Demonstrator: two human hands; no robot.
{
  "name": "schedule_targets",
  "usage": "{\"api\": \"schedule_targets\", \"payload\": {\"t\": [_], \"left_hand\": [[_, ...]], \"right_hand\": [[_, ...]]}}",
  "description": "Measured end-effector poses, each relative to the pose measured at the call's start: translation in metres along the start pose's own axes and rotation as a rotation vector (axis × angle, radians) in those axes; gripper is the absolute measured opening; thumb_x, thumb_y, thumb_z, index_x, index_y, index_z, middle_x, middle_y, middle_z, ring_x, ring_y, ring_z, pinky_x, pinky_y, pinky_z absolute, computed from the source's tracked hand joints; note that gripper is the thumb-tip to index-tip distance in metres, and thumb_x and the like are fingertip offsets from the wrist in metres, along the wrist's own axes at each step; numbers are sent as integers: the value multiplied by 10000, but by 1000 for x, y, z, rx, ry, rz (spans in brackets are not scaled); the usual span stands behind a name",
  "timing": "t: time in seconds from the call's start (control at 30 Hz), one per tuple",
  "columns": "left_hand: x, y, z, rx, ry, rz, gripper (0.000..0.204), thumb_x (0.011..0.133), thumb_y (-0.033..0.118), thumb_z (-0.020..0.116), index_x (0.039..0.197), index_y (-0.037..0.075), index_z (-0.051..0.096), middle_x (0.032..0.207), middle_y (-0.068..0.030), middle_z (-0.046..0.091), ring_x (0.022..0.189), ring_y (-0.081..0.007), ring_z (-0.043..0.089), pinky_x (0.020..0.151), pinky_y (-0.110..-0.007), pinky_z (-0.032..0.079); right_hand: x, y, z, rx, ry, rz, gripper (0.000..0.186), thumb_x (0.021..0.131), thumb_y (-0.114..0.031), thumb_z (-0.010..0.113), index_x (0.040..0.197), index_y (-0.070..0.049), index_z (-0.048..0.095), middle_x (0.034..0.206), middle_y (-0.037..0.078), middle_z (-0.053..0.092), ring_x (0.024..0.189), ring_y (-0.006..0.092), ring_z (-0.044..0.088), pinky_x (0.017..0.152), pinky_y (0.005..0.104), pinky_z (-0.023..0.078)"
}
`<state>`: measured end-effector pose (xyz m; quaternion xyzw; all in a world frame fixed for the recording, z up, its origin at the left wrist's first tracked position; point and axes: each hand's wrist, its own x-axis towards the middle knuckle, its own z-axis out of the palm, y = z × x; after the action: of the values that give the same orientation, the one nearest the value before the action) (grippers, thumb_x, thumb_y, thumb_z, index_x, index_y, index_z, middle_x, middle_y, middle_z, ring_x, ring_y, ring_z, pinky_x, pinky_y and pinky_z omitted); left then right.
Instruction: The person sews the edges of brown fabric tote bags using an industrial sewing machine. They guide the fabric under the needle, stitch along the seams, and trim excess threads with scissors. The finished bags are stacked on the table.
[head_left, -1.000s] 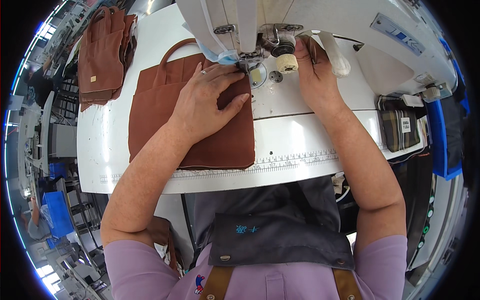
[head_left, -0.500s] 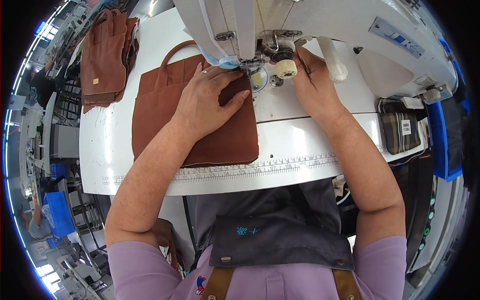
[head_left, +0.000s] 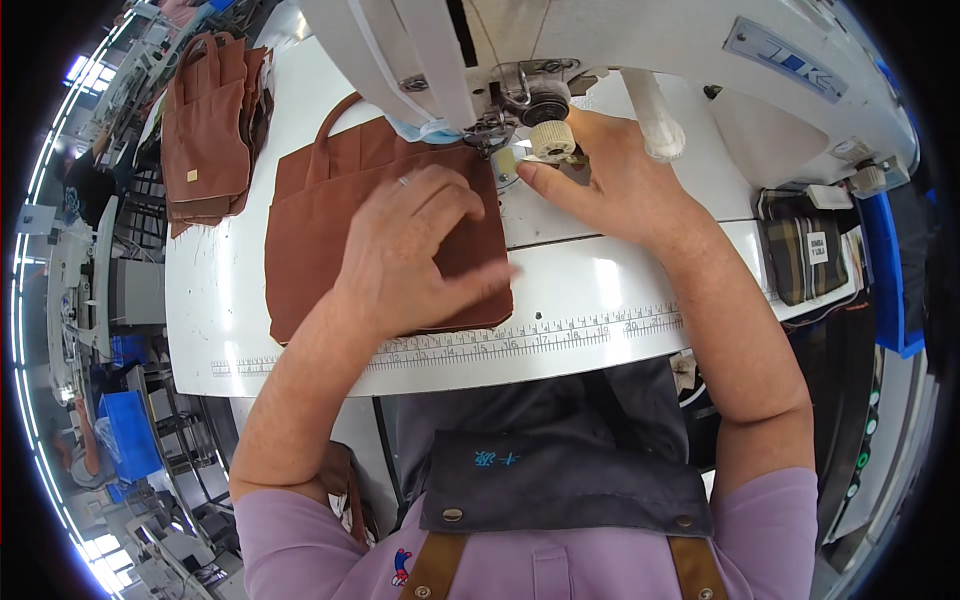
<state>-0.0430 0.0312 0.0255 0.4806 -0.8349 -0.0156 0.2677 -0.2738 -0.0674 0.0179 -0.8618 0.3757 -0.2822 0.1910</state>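
Observation:
A brown bag (head_left: 330,225) with a curved handle lies flat on the white sewing table, its upper right edge by the presser foot (head_left: 487,137). Over its lower right part hovers my left hand (head_left: 400,255), blurred, fingers loosely curled and thumb apart, gripping nothing. My right hand (head_left: 625,185) is right of the needle area, its thumb stretched toward the needle plate (head_left: 507,165). Between thumb and fingers shows part of a small metal tool, seemingly thread snips (head_left: 575,170). The machine head hides the right fingertips.
The sewing machine's arm (head_left: 660,45) spans the top, with a cream dial (head_left: 552,141) low on it. Several similar brown bag pieces (head_left: 208,130) are stacked at the far left. A plaid pouch (head_left: 800,250) sits at the right, and a printed ruler (head_left: 450,345) runs along the front edge.
My left hand has lifted off the bag by the presser foot and moved down toward me. My right hand has shifted left, its thumb now extended by the needle plate.

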Motion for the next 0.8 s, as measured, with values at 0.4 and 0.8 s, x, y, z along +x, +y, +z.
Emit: {"api": "schedule_targets", "payload": {"t": [0.4,0.8], "left_hand": [[6,40,11,70,-90,-237,320,650,178,783,697,51,493,869,-81,519,766,-281,580,641,-408,479],[6,6,-7,-632,-109,-558,143,677,9,682,690,-47,551,987,-122,657,749,-201,631,605,-267,494]], "right_hand": [[-3,18,17,-162,144,-295,247,938,-332,720,1073,-126,706,940,27,677,783,271,706,684,410,580],[-7,10,9,-81,1,-268,166,897,-215,764,999,-84,771,955,80,687,830,317,691,732,438,552]]}}
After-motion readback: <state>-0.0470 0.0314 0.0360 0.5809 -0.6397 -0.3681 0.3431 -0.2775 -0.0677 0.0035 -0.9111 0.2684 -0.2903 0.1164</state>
